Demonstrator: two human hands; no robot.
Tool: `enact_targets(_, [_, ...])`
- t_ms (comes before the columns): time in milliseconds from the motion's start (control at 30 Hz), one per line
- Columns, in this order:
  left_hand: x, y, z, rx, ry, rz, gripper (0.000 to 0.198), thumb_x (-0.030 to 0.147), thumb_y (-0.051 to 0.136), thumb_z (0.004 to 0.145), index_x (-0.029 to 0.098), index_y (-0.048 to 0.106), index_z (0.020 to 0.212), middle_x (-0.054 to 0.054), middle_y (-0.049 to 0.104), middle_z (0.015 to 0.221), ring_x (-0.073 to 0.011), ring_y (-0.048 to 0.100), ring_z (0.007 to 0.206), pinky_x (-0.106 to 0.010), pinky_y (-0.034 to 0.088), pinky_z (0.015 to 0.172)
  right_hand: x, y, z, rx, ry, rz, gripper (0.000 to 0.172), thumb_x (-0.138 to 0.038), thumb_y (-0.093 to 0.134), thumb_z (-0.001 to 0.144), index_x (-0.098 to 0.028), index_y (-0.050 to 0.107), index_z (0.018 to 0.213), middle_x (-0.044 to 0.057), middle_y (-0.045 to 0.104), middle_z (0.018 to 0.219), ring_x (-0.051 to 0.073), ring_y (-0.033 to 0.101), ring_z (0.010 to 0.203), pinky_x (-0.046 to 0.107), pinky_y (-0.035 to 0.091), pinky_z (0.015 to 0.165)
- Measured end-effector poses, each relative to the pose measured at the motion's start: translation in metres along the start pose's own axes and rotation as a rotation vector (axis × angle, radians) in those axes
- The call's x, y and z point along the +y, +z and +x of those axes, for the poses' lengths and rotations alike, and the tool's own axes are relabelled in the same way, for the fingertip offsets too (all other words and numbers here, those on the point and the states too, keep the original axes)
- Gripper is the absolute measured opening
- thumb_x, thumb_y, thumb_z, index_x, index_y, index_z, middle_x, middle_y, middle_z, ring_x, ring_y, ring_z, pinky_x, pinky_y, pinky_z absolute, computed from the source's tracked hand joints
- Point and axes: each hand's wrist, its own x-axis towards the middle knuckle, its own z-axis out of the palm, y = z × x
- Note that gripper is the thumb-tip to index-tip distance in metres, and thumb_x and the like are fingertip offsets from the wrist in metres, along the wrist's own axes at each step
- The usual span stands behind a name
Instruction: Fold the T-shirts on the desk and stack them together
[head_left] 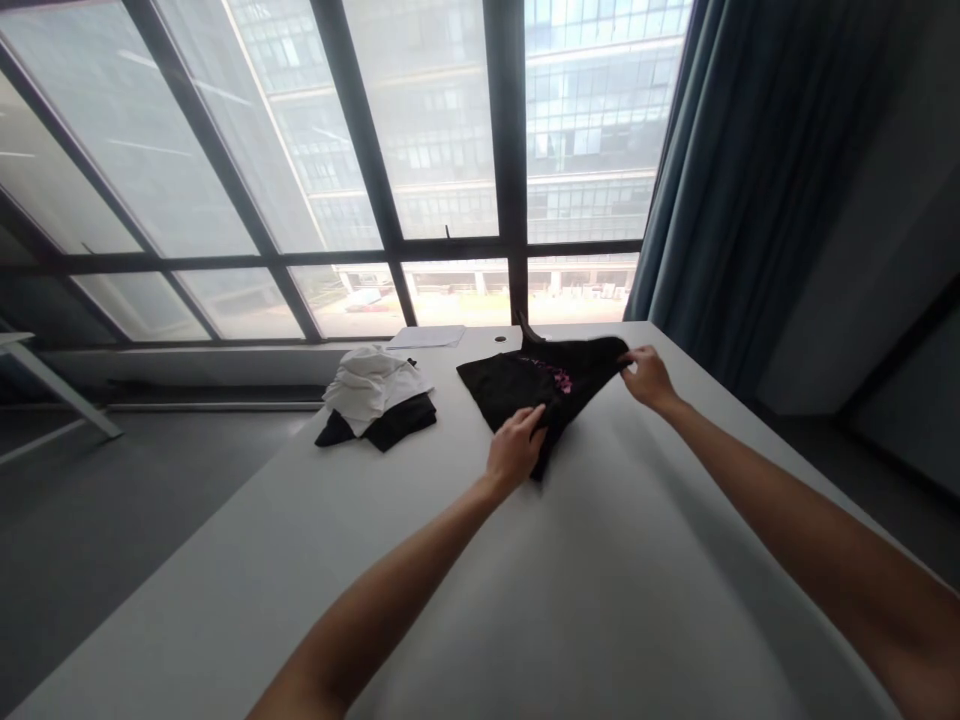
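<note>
A black garment (499, 385) with a pink print lies partly on the white table, its right side lifted off the surface. Its exact kind cannot be made out. My left hand (516, 445) is closed on the near edge of the cloth. At the right, my right hand (646, 375) pinches a corner and holds it raised, so the fabric stretches between both hands. A narrow dark strip of the garment sticks up at its far side.
Left of the garment, a crumpled white cloth (367, 385) rests on a folded black cloth (403, 420) on the white table (420, 560). White paper (427, 337) and a dark round spot (500, 339) lie near the far edge. Windows stand behind, with a blue curtain (694, 200) at the right.
</note>
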Motion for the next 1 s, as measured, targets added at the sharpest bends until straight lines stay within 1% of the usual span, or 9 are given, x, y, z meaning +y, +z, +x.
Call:
enact_targets(100, [-0.008,0.034,-0.037,-0.256,0.003,0.045,0.045,0.032,0.055,0.099,0.026,0.057,0.143,-0.008,0.064,0.137,-0.026,0.063,0.119,-0.038,0.052,0.1,0.034,0.031,-0.052,-0.148,0.079,-0.041,0.028,-0.016,0.05,0.088,-0.014,0.072,0.071,0.008,0.063,0.084,0.02,0.064,0.082,0.038,0.048,0.081])
enact_targets(167, [-0.011,0.042,-0.046,-0.282,0.046,0.07,0.046,0.036,0.056,0.099,0.024,0.056,0.144,-0.009,0.061,0.14,-0.0278,0.058,0.126,-0.042,0.048,0.105,0.044,0.043,-0.077,-0.183,0.126,-0.072,0.024,-0.013,0.053,0.082,-0.017,0.073,0.068,0.007,0.063,0.078,0.021,0.063,0.076,0.037,0.049,0.077])
enact_targets(233, [-0.014,0.044,-0.047,-0.236,0.079,0.084,0.046,0.039,0.054,0.1,0.024,0.056,0.143,-0.009,0.06,0.142,-0.0281,0.053,0.132,-0.045,0.044,0.11,0.043,0.051,-0.093,-0.18,0.168,-0.1,0.024,-0.01,0.053,0.079,-0.017,0.076,0.078,0.008,0.065,0.084,0.022,0.063,0.08,0.037,0.05,0.079])
enact_targets(300, [-0.018,0.045,-0.046,-0.202,0.092,0.096,0.046,0.042,0.053,0.101,0.024,0.056,0.143,-0.008,0.057,0.145,-0.0283,0.048,0.137,-0.046,0.038,0.115,0.034,0.058,-0.104,-0.149,0.196,-0.128,0.03,-0.01,0.051,0.08,-0.015,0.077,0.094,0.013,0.067,0.1,0.025,0.063,0.092,0.038,0.05,0.086])
enact_targets(400, [-0.025,0.049,-0.046,-0.243,0.077,0.112,0.048,0.044,0.051,0.101,0.025,0.053,0.145,-0.008,0.053,0.15,-0.0284,0.042,0.143,-0.05,0.03,0.12,0.008,0.067,-0.116,-0.12,0.181,-0.128,0.033,-0.015,0.049,0.087,-0.016,0.075,0.108,0.015,0.064,0.116,0.028,0.058,0.107,0.038,0.046,0.094])
enact_targets(533, [-0.035,0.053,-0.051,-0.33,0.064,0.115,0.05,0.046,0.048,0.103,0.029,0.047,0.15,-0.005,0.048,0.155,-0.0263,0.037,0.147,-0.051,0.025,0.123,-0.026,0.083,-0.134,-0.196,0.098,-0.003,0.03,-0.026,0.046,0.097,-0.019,0.073,0.107,0.011,0.066,0.111,0.024,0.058,0.105,0.033,0.043,0.096])
enact_targets(700, [-0.041,0.049,-0.051,-0.39,0.07,0.109,0.05,0.046,0.047,0.103,0.031,0.046,0.151,-0.003,0.044,0.158,-0.0246,0.034,0.149,-0.049,0.023,0.124,-0.043,0.101,-0.152,-0.216,0.138,-0.032,0.036,-0.044,0.049,0.099,-0.019,0.073,0.111,0.01,0.068,0.112,0.026,0.057,0.107,0.037,0.041,0.095])
enact_targets(933, [-0.042,0.052,-0.05,-0.415,0.109,0.02,0.068,0.05,0.049,0.101,0.025,0.028,0.16,-0.01,0.032,0.164,-0.0257,0.023,0.154,-0.052,0.019,0.125,-0.057,0.087,-0.165,-0.184,0.118,-0.147,0.034,-0.038,0.054,0.096,-0.017,0.068,0.12,0.015,0.061,0.123,0.031,0.051,0.118,0.043,0.036,0.102])
enact_targets(1000, [-0.044,0.051,-0.047,-0.337,0.068,-0.025,0.064,0.046,0.045,0.103,0.023,0.029,0.16,-0.011,0.034,0.163,-0.0246,0.028,0.152,-0.049,0.024,0.123,-0.062,0.082,-0.168,-0.188,0.152,-0.211,0.035,-0.04,0.049,0.099,-0.016,0.067,0.117,0.016,0.061,0.119,0.032,0.052,0.114,0.044,0.038,0.097])
